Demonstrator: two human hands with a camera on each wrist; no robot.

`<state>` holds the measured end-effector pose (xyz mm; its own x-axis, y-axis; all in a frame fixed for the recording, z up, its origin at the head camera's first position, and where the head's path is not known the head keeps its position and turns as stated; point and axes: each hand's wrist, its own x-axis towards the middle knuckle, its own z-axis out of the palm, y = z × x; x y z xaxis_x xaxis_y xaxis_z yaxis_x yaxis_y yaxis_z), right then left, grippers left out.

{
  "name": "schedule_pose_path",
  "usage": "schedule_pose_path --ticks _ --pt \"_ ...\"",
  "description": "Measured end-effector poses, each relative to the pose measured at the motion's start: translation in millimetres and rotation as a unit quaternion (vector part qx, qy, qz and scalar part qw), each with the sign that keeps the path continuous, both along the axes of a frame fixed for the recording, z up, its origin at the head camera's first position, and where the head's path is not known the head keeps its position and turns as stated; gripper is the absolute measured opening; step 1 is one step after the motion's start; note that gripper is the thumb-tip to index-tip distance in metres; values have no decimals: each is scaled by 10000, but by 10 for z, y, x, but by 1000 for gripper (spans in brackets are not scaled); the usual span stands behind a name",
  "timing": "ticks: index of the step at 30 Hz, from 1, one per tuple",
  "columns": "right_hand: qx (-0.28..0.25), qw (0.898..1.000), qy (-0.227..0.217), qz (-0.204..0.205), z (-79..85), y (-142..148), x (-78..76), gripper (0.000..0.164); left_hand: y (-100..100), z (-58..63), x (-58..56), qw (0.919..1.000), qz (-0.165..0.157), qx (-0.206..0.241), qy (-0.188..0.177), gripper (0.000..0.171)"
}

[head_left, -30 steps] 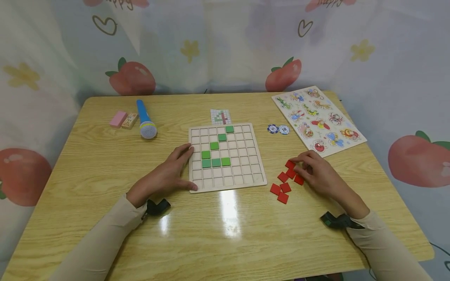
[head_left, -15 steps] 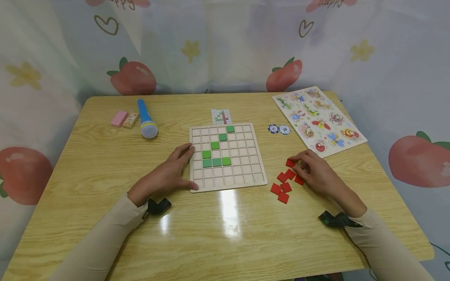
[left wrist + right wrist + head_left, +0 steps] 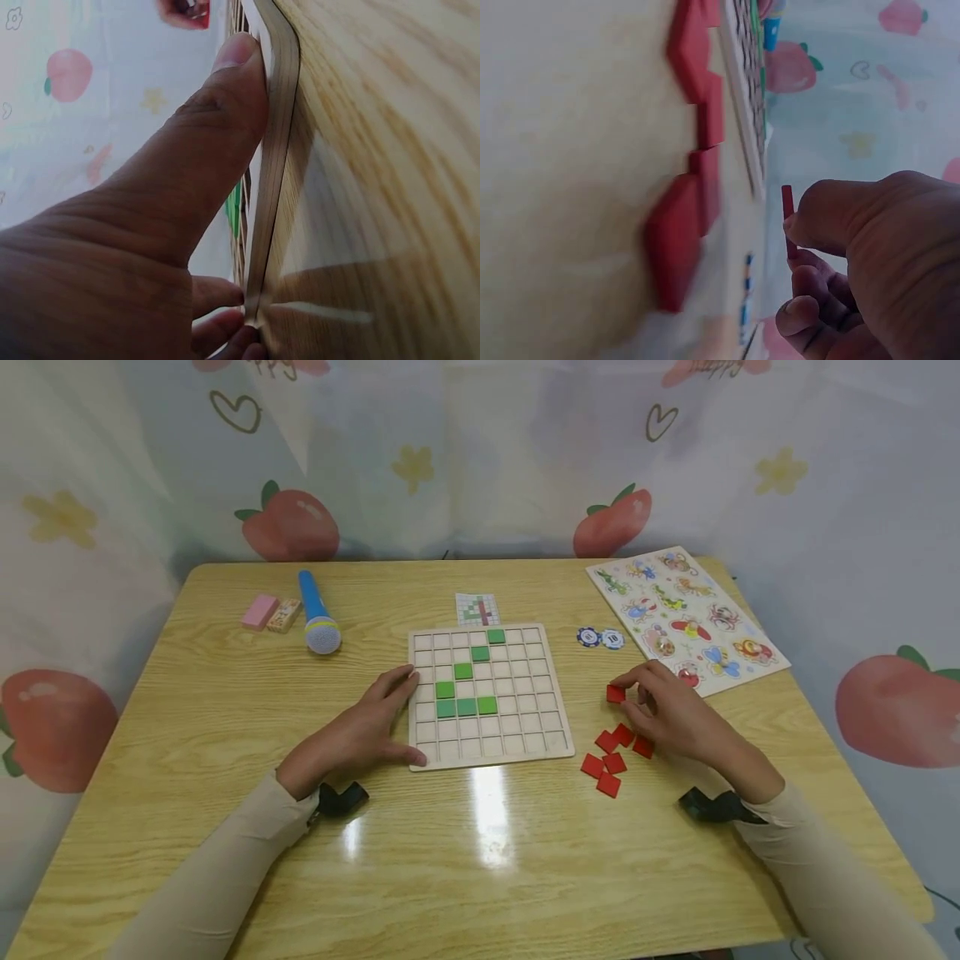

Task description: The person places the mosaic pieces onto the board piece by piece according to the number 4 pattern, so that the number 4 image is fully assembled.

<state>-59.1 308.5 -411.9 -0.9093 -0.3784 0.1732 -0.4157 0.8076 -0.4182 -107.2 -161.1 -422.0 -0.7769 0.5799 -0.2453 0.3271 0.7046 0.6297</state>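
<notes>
A wooden grid board (image 3: 525, 727) lies on the table, with several green tiles (image 3: 467, 706) set in its cells. My left hand (image 3: 348, 727) rests along the board's left side, thumb on the near corner and fingers spread on the edge. The left wrist view shows that thumb (image 3: 217, 112) lying on the rim. On the right, my right hand (image 3: 671, 710) pinches a red square tile (image 3: 615, 694) between thumb and fingers. In the right wrist view this tile (image 3: 788, 217) is edge-on, clear of the table. Several other red tiles (image 3: 614, 763) lie loosely grouped below the hand.
Behind the board lies a small pattern card (image 3: 477, 609). Two poker chips (image 3: 600, 637) and an insect puzzle board (image 3: 693, 618) are at the back right. A blue toy microphone (image 3: 318, 618), a pink block (image 3: 260, 612) and a patterned block (image 3: 283, 616) sit back left.
My right hand has lifted one red tile off the group and moved it slightly away from me. The left hand stays on the board's edge. The head view has shifted a little.
</notes>
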Motion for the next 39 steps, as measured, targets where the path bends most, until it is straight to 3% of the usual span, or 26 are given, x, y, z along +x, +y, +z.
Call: schedule_pose_path --ticks 8,15,22,30,39 --pt "157 9974 119 698 239 -406 -337 26 -5 4 8 10000 -14 50 -3 129" --pt "499 9925 -509 995 369 -875 -705 26 3 13 25 9999 -22 138 -13 127" --pt "682 9861 -931 1198 327 -1190 -997 23 -5 34 14 10000 -7 43 24 126" --pt "879 9813 -1153 1266 269 -1389 -1200 18 -27 17 0 10000 28 63 -41 129" --pt "857 9796 -1239 1327 220 -1441 -1278 18 -16 16 -8 10000 19 33 -31 129"
